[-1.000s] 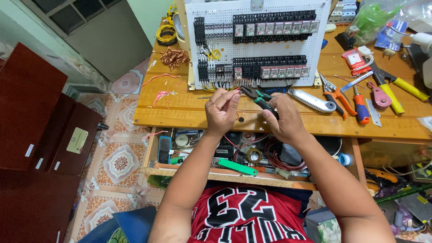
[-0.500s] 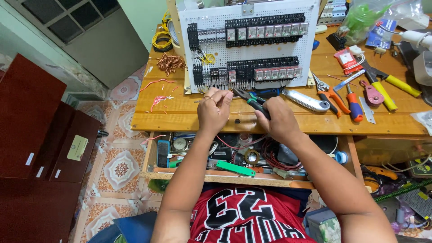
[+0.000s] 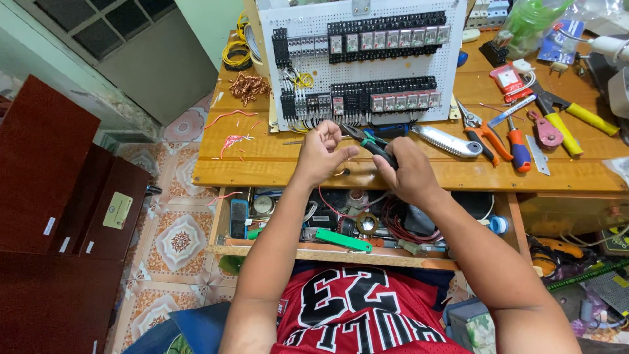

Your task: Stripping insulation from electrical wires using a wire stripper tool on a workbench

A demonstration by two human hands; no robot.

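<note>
Right hand (image 3: 407,172) fingers grip green-and-black-handled pliers (image 3: 372,143), dark nose pointing left; left hand (image 3: 322,155) fingers loosely curled.

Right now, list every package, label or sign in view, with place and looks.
Red packet: bench, right of the panel; flat, red and white.
Blue packet: far right corner; flat, blue.
Cabinet label: dark red cabinet, left; pale rounded rectangle.
White stickers: same cabinet's edges; small strips.

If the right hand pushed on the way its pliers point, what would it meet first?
The pliers in the right hand aim up-left, so probably the left hand fingertips, then the panel; depth is unclear.
</note>
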